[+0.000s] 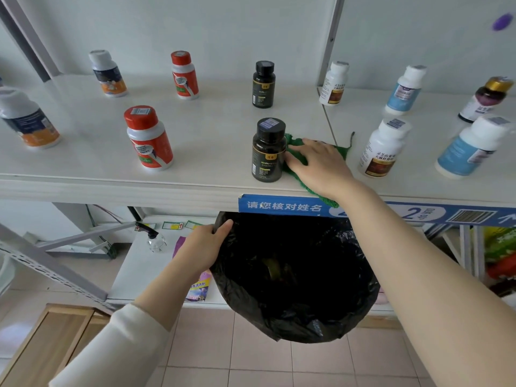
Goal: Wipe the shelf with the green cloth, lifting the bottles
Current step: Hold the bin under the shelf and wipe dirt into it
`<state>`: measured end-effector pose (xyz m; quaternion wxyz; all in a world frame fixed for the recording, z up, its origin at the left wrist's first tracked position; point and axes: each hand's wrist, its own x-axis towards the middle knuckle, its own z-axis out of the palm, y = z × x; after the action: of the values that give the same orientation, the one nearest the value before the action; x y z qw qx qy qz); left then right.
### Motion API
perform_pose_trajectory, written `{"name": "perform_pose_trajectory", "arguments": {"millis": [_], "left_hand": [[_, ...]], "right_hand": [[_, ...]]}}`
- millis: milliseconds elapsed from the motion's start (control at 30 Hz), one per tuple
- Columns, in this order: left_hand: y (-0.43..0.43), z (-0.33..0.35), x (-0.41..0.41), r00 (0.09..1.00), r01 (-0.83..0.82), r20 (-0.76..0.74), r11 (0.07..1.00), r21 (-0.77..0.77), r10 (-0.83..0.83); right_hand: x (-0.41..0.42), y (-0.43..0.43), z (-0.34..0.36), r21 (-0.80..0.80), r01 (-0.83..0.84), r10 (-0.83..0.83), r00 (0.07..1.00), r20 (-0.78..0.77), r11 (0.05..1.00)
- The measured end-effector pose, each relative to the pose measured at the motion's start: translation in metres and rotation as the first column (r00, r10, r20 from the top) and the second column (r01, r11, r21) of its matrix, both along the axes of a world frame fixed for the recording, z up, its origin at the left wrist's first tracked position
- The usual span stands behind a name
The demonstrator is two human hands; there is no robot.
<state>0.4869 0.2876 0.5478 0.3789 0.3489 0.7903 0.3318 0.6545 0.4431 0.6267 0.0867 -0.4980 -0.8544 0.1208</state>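
Fingers (297,164), my right hand (321,166): flat on green cloth (339,150) beside black bottle (268,152); left hand (205,247) grips bag (293,289). Shelf (195,141) largely unwiped (my estimate).

On the shelf (209,141), left of the upright (332,37): three bottles (107,74) (184,75) (264,85) along the back, well apart. In front, two more (26,121) (148,138) and, rightmost, the near bottle (269,149) by the front edge. Against its right side, the cloth (294,142), hanging over the edge onto the strip (282,205). Flat on the cloth, the right grip (321,166), fingertips just beside the near bottle. Right of the upright: three bottles behind, two in front. Below the edge, under the cloth: bag (293,275), mouth up, left rim in the left grip (206,244). Behind the bag, lower shelf (134,269); on it, spray bottle (155,238), left of the left grip.
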Motion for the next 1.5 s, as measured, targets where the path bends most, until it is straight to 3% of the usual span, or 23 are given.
{"name": "perform_pose_trajectory", "arguments": {"millis": [233,367,633,767,833,900,1000,1067,1267,1367,1433,1500], "left_hand": [[0.001,0.003,0.002,1.0,0.01,-0.006,1.0,-0.005,-0.01],[0.002,0.005,0.003,1.0,0.015,-0.023,1.0,-0.004,-0.015],[-0.001,0.008,0.006,0.999,0.04,-0.023,0.999,-0.011,-0.041],[-0.005,0.008,0.009,0.998,0.052,-0.02,0.999,-0.008,-0.052],[-0.008,0.007,0.012,0.998,0.056,-0.021,0.998,-0.003,-0.056],[-0.011,0.004,0.016,0.998,0.065,-0.001,0.998,0.004,-0.065],[-0.014,-0.002,0.024,0.996,0.089,-0.003,0.996,-0.011,-0.089],[-0.014,-0.005,0.032,0.994,0.107,-0.02,0.994,-0.02,-0.108],[-0.01,-0.008,0.072,0.975,0.182,-0.119,0.982,-0.044,-0.186],[-0.003,-0.01,0.098,0.97,0.207,-0.118,0.977,-0.056,-0.212],[0.002,-0.01,0.121,0.974,0.203,-0.09,0.977,-0.057,-0.208],[0.01,-0.01,0.147,0.976,0.196,-0.082,0.979,-0.053,-0.2]], "right_hand": [[0.005,-0.016,-0.004,0.052,0.046,-0.042,0.996,-0.073,0.998],[0.009,-0.033,-0.007,0.22,0.077,-0.055,0.993,-0.103,0.973],[0.026,-0.068,-0.012,0.451,0.062,-0.057,0.998,-0.026,0.89],[0.042,-0.093,-0.009,0.482,-0.059,0.007,0.994,0.11,0.874],[0.051,-0.109,-0.006,0.397,-0.112,0.08,0.992,0.097,0.911],[0.061,-0.123,-0.002,0.248,-0.07,0.08,0.996,-0.031,0.966],[0.084,-0.132,-0.004,-0.006,0.151,-0.144,0.928,-0.343,0.988],[0.096,-0.132,-0.008,-0.164,0.15,-0.198,0.922,-0.332,0.975],[0.135,-0.135,-0.025,-0.443,0.182,-0.387,0.814,-0.433,0.878],[0.163,-0.133,-0.019,-0.55,0.227,-0.538,0.672,-0.509,0.804],[0.184,-0.13,-0.016,-0.696,0.154,-0.635,0.579,-0.512,0.702],[0.209,-0.122,-0.015,-0.753,0.074,-0.659,0.546,-0.517,0.653]]}}
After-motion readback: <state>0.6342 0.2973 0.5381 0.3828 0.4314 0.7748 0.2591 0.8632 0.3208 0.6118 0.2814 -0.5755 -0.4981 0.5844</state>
